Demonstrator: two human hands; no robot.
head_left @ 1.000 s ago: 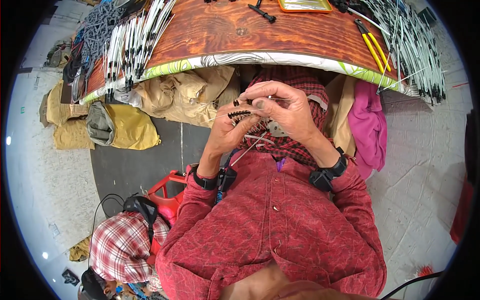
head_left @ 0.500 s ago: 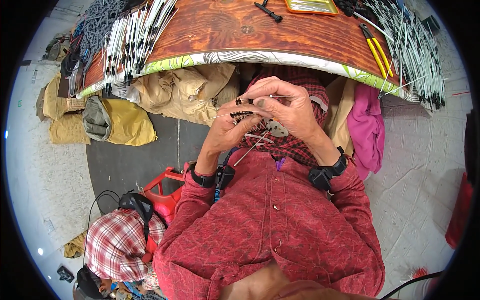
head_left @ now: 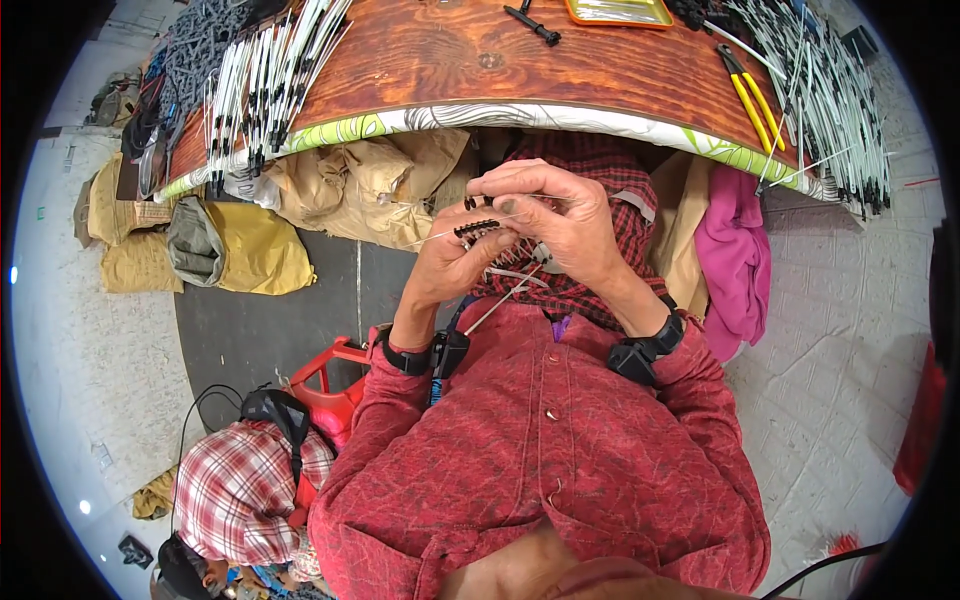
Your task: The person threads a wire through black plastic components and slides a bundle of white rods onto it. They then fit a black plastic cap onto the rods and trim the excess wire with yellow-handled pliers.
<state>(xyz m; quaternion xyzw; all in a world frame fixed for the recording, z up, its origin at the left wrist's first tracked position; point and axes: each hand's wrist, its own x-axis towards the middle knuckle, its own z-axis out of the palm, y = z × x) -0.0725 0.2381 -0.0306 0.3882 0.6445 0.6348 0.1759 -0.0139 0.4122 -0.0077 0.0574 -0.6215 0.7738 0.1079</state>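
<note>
My left hand (head_left: 452, 262) is closed round a short black ribbed strip (head_left: 476, 229), its thumb lying along the near side. A thin pale rod or wire sticks out leftward beside it. Just above the strip, my right hand (head_left: 568, 222) pinches a small black piece (head_left: 479, 202) between thumb and bent fingers; its exact kind is too small to make out. Both hands nearly touch in front of the table edge, over my lap. A thin whitish rod (head_left: 494, 304) slants down below them across the red-and-black plaid cloth (head_left: 592, 298).
The wooden table (head_left: 430, 60) carries bundles of black-tipped white rods (head_left: 262, 90) at left and more rods (head_left: 835, 110) at right. Yellow-handled pliers (head_left: 755, 105), a yellow tray (head_left: 622, 12) and a black rod-like part (head_left: 533, 25) lie there. A person in plaid (head_left: 240, 490) sits lower left, by a red stool (head_left: 330, 385).
My right hand has shifted slightly left, bringing the small black piece closer above my left hand. A pale perforated piece below the hands is now mostly hidden.
</note>
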